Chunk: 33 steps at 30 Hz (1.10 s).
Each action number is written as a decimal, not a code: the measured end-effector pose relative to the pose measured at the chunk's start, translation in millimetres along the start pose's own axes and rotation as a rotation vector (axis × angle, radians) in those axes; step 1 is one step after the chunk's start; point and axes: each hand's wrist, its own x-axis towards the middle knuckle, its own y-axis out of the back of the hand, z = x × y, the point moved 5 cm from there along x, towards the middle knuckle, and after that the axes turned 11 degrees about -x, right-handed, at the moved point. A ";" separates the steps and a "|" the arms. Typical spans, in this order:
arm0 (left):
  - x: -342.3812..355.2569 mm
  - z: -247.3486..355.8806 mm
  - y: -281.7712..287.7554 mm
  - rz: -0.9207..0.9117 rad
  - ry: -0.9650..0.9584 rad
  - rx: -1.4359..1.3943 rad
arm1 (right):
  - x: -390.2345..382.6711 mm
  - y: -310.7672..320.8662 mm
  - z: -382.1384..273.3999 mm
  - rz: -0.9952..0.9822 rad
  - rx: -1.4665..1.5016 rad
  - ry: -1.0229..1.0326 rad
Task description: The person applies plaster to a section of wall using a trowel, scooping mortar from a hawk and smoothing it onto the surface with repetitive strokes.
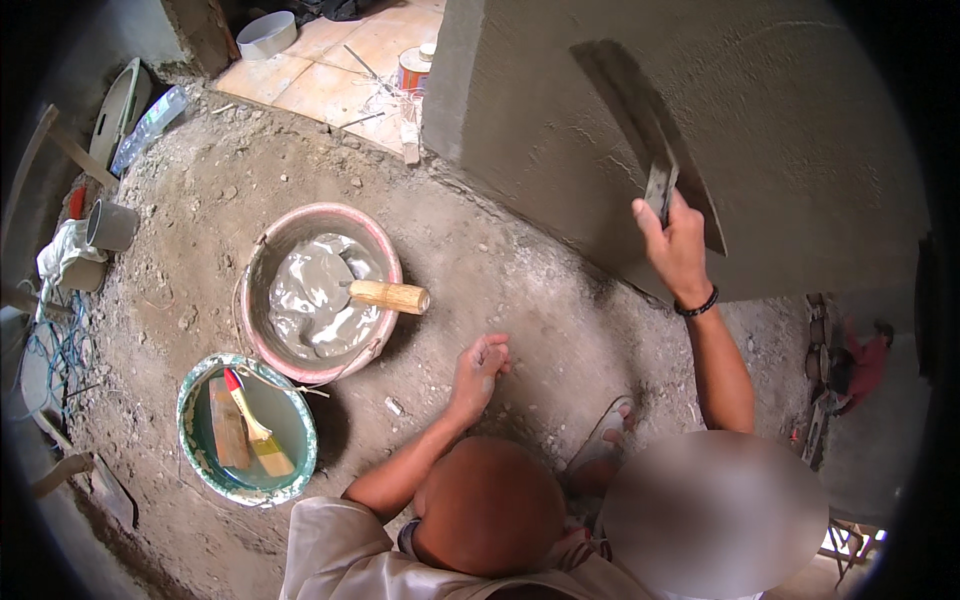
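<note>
My right hand [676, 245] is closed round the handle of a long plastering trowel [625, 105], whose blade lies along the wet grey plaster of the wall [800, 130]. Beside my knee, my left hand [480, 375] hangs over the dirt floor with its fingers curled in and nothing visible in them. Nearest to it stands a pinkish bucket [390, 240] of wet grey plaster mix [312, 285]. A smaller trowel with a wooden handle [392, 296] rests in that mix, the handle lying over the bucket's rim.
A green basin [190, 450] of water holds a paintbrush [262, 435] and a wooden block [228, 425]. Along the left lie a plastic bottle [150, 130], a grey cup [112, 226] and blue cord [55, 355]. A tin [415, 72] stands by the wall's corner on tiles.
</note>
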 end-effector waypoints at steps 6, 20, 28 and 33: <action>2.6 -14.9 -16.7 -0.086 0.003 0.014 | -58.2 -128.2 -4.8 -0.326 -0.277 0.108; -6.7 -5.3 -3.2 -0.028 -0.033 -0.001 | -9.8 -158.4 12.2 -0.346 -0.316 0.027; -3.3 -4.5 1.4 -0.042 -0.047 0.006 | 10.4 18.6 -9.1 0.054 0.100 -0.079; 2.1 -3.4 -9.5 -0.087 -0.052 -0.006 | -54.2 -58.9 4.1 -0.187 -0.101 0.056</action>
